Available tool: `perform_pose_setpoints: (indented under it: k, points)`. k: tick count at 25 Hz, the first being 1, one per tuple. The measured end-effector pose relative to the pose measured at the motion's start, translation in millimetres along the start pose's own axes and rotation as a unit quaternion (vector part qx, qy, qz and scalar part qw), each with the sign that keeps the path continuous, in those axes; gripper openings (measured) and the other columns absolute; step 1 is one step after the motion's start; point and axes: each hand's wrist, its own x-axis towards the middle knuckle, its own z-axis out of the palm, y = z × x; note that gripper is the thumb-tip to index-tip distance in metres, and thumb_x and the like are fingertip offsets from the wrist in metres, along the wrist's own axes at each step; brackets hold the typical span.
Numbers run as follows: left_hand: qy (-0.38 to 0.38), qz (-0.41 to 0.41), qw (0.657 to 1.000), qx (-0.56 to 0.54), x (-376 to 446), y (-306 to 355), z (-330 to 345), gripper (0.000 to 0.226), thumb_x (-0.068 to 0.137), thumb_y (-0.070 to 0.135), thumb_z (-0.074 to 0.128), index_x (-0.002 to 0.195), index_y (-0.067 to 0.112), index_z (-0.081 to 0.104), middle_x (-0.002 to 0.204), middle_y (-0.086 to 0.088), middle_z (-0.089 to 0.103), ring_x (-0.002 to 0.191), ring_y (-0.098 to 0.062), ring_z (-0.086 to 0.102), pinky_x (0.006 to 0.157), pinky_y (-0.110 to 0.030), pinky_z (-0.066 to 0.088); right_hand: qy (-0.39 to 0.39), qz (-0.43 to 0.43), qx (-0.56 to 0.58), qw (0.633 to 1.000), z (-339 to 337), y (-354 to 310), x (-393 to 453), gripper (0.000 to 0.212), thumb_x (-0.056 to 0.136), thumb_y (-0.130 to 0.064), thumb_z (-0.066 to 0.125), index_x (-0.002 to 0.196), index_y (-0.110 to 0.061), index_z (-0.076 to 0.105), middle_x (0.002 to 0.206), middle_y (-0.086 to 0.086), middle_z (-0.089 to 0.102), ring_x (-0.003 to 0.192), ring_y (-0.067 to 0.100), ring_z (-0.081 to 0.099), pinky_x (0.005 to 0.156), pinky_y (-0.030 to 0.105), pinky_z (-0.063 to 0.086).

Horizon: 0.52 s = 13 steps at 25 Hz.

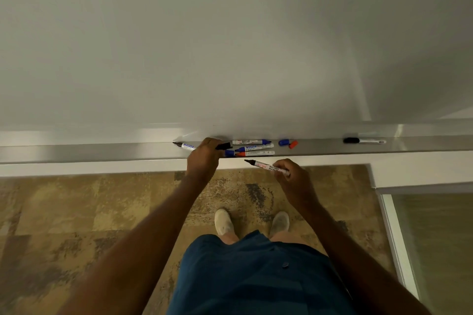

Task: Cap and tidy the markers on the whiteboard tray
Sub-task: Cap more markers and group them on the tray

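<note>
A metal whiteboard tray [102, 152] runs across the view. My right hand [291, 178] holds an uncapped black marker [266, 167] just in front of the tray, tip pointing left. My left hand [203, 156] rests on the tray with its fingers closed around a black cap [224, 146]. Beside it lie several markers: an uncapped one [184, 145] to the left, a blue one [252, 141] at the back, another blue [254, 147] and a red-tipped one [256, 153]. A loose blue cap [283, 142] and a red cap [293, 144] lie to the right. A capped black marker [363, 140] lies far right.
The whiteboard [230, 46] fills the upper view. Below are a brown patterned floor [76, 207], my two feet [252, 221] and blue shorts. A glass panel with a white frame [394, 238] stands at the right.
</note>
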Motion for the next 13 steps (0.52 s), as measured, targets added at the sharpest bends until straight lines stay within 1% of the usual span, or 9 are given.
perform_pose_setpoints:
  k: [2,4,6,8,9,10,12,13]
  points:
    - [-0.011,0.010,0.991,-0.130,-4.2,8.8,0.7,0.016,0.095,0.018,0.065,0.108,0.020,0.072,0.110,-0.008,0.070,0.086,-0.025,0.068,0.070,-0.043,0.060,0.008,-0.003,0.000,1.000,0.4,-8.2,4.7,0.025,0.098,-0.027,0.061,0.121,-0.020,0.065,0.119,-0.001,0.070,0.105,0.014,0.067,0.086,0.031,0.060]
    - [-0.025,0.013,0.982,-0.184,-7.7,13.1,0.8,0.018,0.095,0.017,0.066,0.111,0.023,0.072,0.111,-0.004,0.069,0.087,-0.021,0.067,0.075,-0.043,0.061,0.019,0.001,0.017,1.000,1.5,-14.9,8.5,0.027,0.098,-0.027,0.061,0.124,-0.020,0.065,0.124,0.001,0.069,0.109,0.015,0.066,0.088,0.034,0.060]
    - [-0.026,0.016,0.982,-0.188,-10.2,15.4,1.2,0.021,0.094,0.016,0.068,0.113,0.024,0.072,0.113,-0.002,0.068,0.088,-0.019,0.066,0.075,-0.036,0.060,0.043,0.022,0.047,0.998,1.5,-19.8,12.5,0.027,0.098,-0.028,0.061,0.124,-0.020,0.065,0.124,0.001,0.070,0.108,0.015,0.067,0.087,0.032,0.060]
    - [-0.021,0.022,0.985,-0.172,-13.0,16.8,1.0,0.023,0.092,0.016,0.070,0.114,0.023,0.072,0.115,-0.004,0.068,0.086,-0.015,0.063,0.071,-0.023,0.053,0.064,0.040,0.075,0.994,1.4,-23.0,15.9,0.027,0.097,-0.027,0.063,0.122,-0.020,0.066,0.122,0.001,0.071,0.105,0.012,0.066,0.083,0.026,0.057]
    - [-0.023,0.023,0.985,-0.167,-14.0,17.7,0.8,0.024,0.092,0.016,0.071,0.114,0.023,0.072,0.116,-0.004,0.068,0.086,-0.014,0.062,0.071,-0.020,0.050,0.066,0.042,0.083,0.994,1.4,-23.7,16.7,0.027,0.097,-0.027,0.064,0.122,-0.020,0.067,0.121,0.001,0.071,0.104,0.011,0.066,0.082,0.024,0.056]
    - [-0.027,0.021,0.985,-0.166,-14.7,18.7,0.8,0.024,0.091,0.015,0.071,0.115,0.023,0.072,0.116,-0.004,0.067,0.087,-0.014,0.062,0.072,-0.022,0.051,0.062,0.040,0.088,0.993,1.4,-23.6,17.2,0.026,0.096,-0.027,0.065,0.121,-0.020,0.067,0.120,0.001,0.071,0.104,0.011,0.066,0.082,0.025,0.057]
    - [-0.037,0.019,0.985,-0.167,-15.8,20.7,0.8,0.026,0.091,0.014,0.071,0.116,0.022,0.072,0.116,-0.004,0.066,0.088,-0.017,0.065,0.076,-0.028,0.055,0.051,0.036,0.094,0.994,1.7,-22.5,16.8,0.026,0.096,-0.026,0.065,0.121,-0.020,0.068,0.121,0.001,0.071,0.105,0.013,0.067,0.084,0.029,0.059]
    - [-0.040,0.020,0.985,-0.168,-16.2,21.8,0.8,0.027,0.091,0.014,0.071,0.117,0.022,0.072,0.116,-0.004,0.066,0.088,-0.018,0.066,0.076,-0.028,0.055,0.045,0.035,0.096,0.994,2.0,-21.9,16.6,0.025,0.096,-0.025,0.065,0.121,-0.020,0.068,0.122,0.001,0.071,0.107,0.014,0.067,0.086,0.032,0.060]
